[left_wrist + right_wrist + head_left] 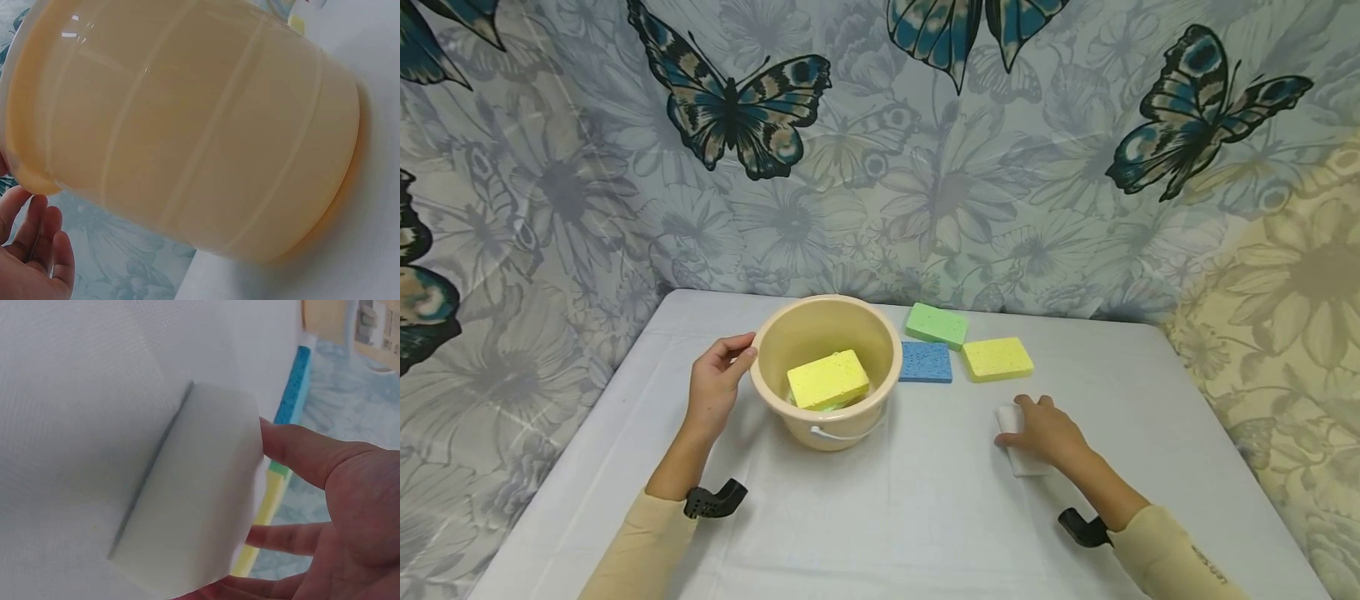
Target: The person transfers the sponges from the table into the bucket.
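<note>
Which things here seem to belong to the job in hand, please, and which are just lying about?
Likely part of the job:
bucket, its rim held by the left hand
white block, gripped by the right hand
yellow sponge inside the bucket

Lying about, untouched, though they may belong too:
blue sponge
green sponge
second yellow sponge

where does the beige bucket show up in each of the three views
Head: the beige bucket stands left of centre, left hand at its rim.
Left wrist: the beige bucket fills most of the picture.
Right wrist: only part of the beige bucket shows, top right corner.
Shared landmark: the white tablecloth appears in all three.
</note>
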### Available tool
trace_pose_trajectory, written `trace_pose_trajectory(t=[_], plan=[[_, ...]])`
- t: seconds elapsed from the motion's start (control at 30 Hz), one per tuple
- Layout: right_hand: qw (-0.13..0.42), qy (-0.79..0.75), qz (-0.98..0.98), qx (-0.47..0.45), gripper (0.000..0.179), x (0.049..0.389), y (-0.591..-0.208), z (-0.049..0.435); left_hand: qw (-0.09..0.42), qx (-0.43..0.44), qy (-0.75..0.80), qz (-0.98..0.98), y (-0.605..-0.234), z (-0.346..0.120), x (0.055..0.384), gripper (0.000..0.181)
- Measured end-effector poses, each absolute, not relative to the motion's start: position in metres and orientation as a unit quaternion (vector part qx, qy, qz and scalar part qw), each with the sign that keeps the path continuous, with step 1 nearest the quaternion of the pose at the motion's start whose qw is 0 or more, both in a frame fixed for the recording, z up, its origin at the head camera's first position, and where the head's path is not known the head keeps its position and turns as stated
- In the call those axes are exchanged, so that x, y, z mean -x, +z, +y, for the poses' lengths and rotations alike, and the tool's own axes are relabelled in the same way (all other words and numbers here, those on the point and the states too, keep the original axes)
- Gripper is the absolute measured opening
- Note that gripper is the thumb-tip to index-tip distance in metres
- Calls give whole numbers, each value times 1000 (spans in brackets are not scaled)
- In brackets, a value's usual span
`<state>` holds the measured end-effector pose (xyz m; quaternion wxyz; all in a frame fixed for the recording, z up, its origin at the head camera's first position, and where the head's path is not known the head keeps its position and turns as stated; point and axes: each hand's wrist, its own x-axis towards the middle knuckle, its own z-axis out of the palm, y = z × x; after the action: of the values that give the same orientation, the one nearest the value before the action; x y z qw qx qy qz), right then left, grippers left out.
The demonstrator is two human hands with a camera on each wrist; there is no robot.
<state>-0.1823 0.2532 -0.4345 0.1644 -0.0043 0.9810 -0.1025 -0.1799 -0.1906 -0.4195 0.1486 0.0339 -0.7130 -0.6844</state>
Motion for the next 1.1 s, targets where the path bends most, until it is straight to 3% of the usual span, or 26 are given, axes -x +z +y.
trace_pose_trajectory(t=[0.37, 0.87, 1.1], plan=[[161, -123, 979, 16, 73, 181, -436, 253, 145, -33, -685, -713, -419, -191, 179, 34], [130, -153, 979, 39, 80, 185, -432, 253, 148, -30, -683, -715, -419, -193, 179, 35], [105, -171, 978, 63, 75, 185, -419, 254, 147, -30, -683, -715, -419, -193, 180, 33]])
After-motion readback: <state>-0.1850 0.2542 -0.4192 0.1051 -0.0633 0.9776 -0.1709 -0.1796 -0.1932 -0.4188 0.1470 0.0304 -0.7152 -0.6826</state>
